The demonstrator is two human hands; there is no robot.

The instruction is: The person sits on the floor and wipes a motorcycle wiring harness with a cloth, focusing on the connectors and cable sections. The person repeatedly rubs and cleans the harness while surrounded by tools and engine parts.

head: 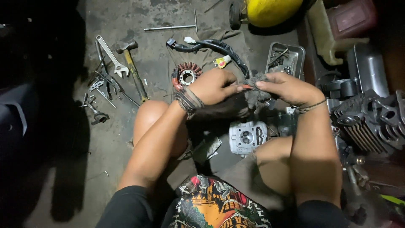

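Observation:
My left hand (214, 85) and my right hand (283, 88) meet above my knees, both gripping a dirty grey rag (255, 93) wrapped around a small part with an orange tip showing between the fingers. Just behind my left hand lies a round copper-wound stator coil (186, 74) with a black cable harness (213, 45) curving away from it. Below my hands, on the floor between my knees, sits a silver engine cylinder head (248, 137).
An adjustable wrench (113, 56), a hammer (133, 63) and several small tools lie on the concrete floor at left. A metal tray (291, 50) of parts stands behind my right hand. A finned engine block (371, 122) is at right, a T-handle bar (173, 28) at the back.

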